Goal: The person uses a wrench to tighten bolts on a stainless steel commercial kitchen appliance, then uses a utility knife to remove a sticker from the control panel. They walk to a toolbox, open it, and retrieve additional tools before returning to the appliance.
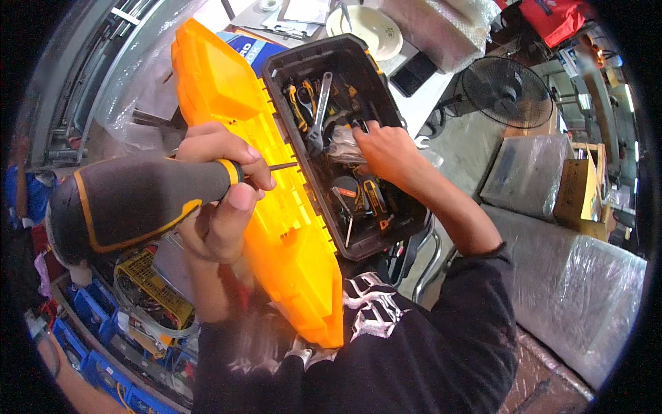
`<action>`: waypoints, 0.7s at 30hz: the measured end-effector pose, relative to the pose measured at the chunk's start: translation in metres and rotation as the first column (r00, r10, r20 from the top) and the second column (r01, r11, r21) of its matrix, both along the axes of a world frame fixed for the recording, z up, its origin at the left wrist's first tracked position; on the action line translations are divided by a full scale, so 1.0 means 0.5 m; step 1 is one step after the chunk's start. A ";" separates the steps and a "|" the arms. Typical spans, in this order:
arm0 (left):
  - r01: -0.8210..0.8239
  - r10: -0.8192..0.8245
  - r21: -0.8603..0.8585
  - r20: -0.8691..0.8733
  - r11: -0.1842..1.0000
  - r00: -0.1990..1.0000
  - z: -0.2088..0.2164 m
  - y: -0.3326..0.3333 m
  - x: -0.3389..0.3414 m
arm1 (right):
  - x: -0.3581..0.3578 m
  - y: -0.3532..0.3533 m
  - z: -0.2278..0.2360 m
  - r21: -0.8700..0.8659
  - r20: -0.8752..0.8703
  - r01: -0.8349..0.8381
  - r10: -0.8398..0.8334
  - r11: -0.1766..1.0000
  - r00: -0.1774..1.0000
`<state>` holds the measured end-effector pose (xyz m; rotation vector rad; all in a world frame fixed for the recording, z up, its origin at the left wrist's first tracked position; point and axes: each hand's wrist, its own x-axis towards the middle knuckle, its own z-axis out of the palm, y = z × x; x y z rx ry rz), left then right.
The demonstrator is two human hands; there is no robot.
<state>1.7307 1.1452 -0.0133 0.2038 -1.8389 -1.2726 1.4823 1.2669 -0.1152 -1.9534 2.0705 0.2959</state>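
Left hand [219, 190] is clenched around a screwdriver [131, 203], fat grey-and-orange handle sticking out to its left, thin shaft poking right across the orange lid [276, 200]. Held up and clear of the box, likely just to keep it out of the way while the other hand digs.

Right hand [387, 153] is down inside the black toolbox [345, 138], fingers curled into the contents; can't tell whether it's gripping anything, fingertips are buried by a clear plastic bag [343, 148].

Largest first around the hands:
- Toolbox open, lid hinged flat toward the left hand, so the tray is fully exposed. Lid eats most of the room between the two hands.
- Box wall sits right under the right wrist; tight on that side, freer toward the far end of the tray.
- Pedestal fan [507, 90] well off to the right of the right hand, on the floor.
- White plate [372, 31] beyond the box on the counter [420, 96].
- Chrome spanner [318, 114] just left of the right hand's fingers.
- Tape measure [347, 193] just below that hand.
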 end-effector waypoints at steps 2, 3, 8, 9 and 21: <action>-0.067 0.067 0.013 0.001 0.998 0.998 0.002 0.010 -0.001 | -0.015 0.014 -0.018 0.036 -0.021 0.009 -0.008 0.999 1.000; -0.119 0.115 0.046 0.082 0.992 0.990 0.004 0.021 -0.001 | -0.016 0.020 -0.024 0.056 -0.019 0.026 -0.025 0.998 1.000; 0.026 0.036 -0.339 0.175 0.940 0.984 0.017 -0.004 -0.023 | -0.027 0.018 -0.025 0.111 0.028 0.097 -0.101 0.989 0.995; -0.030 0.095 -0.354 0.167 0.935 0.981 0.016 -0.003 -0.033 | -0.024 0.027 -0.017 -0.013 0.052 0.038 -0.038 0.999 0.998; -0.246 0.193 -0.325 -0.188 0.913 0.963 -0.003 0.005 -0.089 | -0.032 0.107 0.172 0.257 -0.018 0.390 -0.399 0.884 0.917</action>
